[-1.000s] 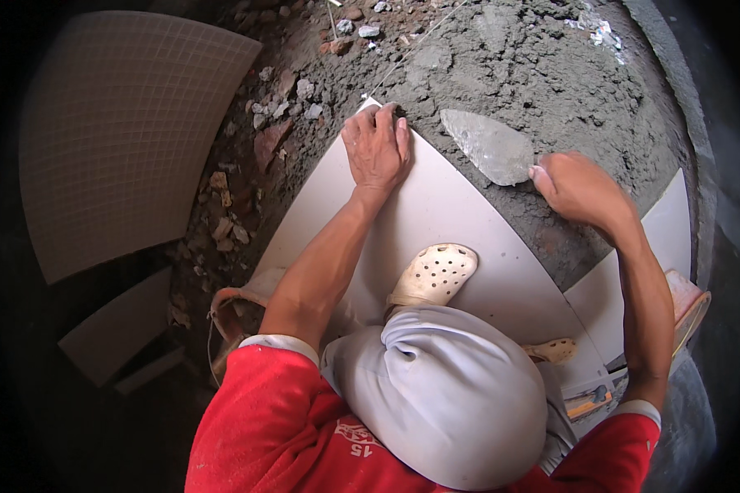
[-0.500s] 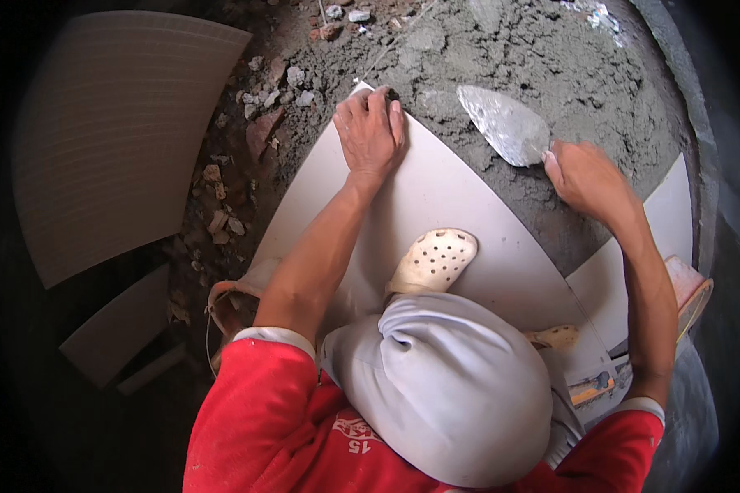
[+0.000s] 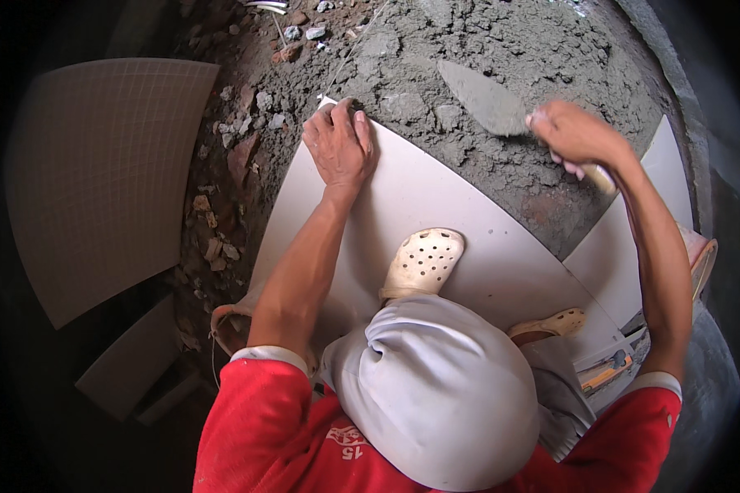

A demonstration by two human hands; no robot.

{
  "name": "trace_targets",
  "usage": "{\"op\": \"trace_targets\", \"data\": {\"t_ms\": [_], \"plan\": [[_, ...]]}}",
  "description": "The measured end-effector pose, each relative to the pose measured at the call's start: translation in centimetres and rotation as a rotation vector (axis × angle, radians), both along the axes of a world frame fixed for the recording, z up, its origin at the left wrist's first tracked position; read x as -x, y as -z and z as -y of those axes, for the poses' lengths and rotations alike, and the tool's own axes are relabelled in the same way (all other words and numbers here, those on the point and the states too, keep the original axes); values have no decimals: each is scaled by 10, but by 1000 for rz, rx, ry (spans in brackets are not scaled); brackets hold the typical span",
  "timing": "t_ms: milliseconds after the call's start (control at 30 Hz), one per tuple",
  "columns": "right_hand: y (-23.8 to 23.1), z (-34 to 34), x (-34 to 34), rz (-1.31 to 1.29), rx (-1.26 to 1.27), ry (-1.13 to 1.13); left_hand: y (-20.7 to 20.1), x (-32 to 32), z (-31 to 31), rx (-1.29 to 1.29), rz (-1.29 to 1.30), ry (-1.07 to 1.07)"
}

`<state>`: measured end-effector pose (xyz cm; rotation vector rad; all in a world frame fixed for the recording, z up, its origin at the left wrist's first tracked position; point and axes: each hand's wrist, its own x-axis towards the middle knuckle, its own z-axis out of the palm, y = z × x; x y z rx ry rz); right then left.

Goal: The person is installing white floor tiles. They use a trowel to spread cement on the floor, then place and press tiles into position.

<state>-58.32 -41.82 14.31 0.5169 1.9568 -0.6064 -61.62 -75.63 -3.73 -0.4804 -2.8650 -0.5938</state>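
Observation:
My left hand (image 3: pixel 337 146) rests at the far corner of a large white floor tile (image 3: pixel 444 185), its bent fingers gripping the edge there. In my right hand (image 3: pixel 582 135) is a pointing trowel; its wooden handle sticks out below my fist. The trowel's flat, grey-smeared blade (image 3: pixel 483 100) points left, over rough wet mortar (image 3: pixel 518 49) beyond the tile. Whether the blade touches the mortar I cannot tell. A cream clog (image 3: pixel 426 261) on my foot stands on the tile, partly covered by my grey-clad knee.
More tiles (image 3: pixel 111 172) stand or lie at the left, beside broken stones and rubble (image 3: pixel 234 164). A thin string (image 3: pixel 358 49) runs outward from the tile's corner. Another white tile (image 3: pixel 617 263) lies right, near a bucket (image 3: pixel 699 255). A second bucket (image 3: pixel 232 322) is by my left elbow.
The trowel has shifted left and slightly up in the picture, with its blade turned flatter and its handle now showing. My left hand stays on the tile's corner; the view has shifted slightly.

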Motion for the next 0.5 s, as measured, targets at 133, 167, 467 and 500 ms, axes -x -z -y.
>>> {"op": "trace_targets", "data": {"t_ms": [133, 167, 467, 500], "plan": [[2, 5, -36, -444, -91, -501, 0, 0, 0, 4, 20, -6], [-2, 6, -43, -447, -159, -514, 1, 1, -1, 7, 22, -9], [35, 54, 23, -610, -299, -534, -4, -4, 2, 28, 17, -15], [39, 55, 27, -659, -316, -539, -4, -5, 3, 27, 19, -11]]}}
